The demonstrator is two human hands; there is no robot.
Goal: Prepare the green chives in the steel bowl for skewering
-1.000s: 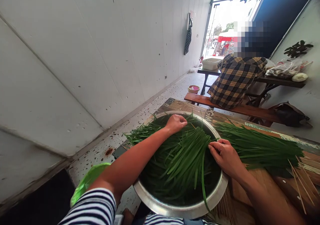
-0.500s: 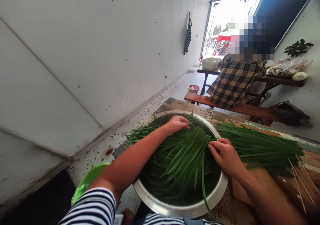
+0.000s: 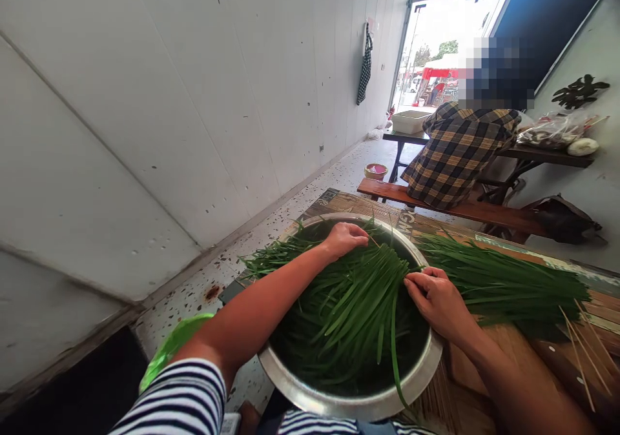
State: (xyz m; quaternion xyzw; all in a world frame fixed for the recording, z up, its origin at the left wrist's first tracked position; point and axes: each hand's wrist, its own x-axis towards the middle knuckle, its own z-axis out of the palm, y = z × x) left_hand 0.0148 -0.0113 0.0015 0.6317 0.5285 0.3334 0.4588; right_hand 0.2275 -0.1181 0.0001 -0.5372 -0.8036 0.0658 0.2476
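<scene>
A large metal basin (image 3: 274,374) holds many long green garlic chives (image 3: 358,299). A row of the chives lies side by side across it, their cut ends lined up between my two hands. My left hand (image 3: 345,240) reaches over the basin, thumb and fingers pinched on a thin wooden skewer (image 3: 372,240) whose short end shows at the row. At the row's right end, my right hand (image 3: 433,293) is closed, fingertips pinching a chive stem by the rim. One long chive hangs down over the front rim. Most of the skewer is hidden among the stems.
A chive pile (image 3: 504,280) lies on the wooden table (image 3: 513,351) at right, with several loose skewers (image 3: 578,351) beside it. A green bag (image 3: 179,341) is at lower left. Beyond the table, a person in a checked shirt (image 3: 458,151) sits on a bench (image 3: 387,190).
Both hands and the chives stay almost in place. The seated person's head and upper body have shifted slightly to the right.
</scene>
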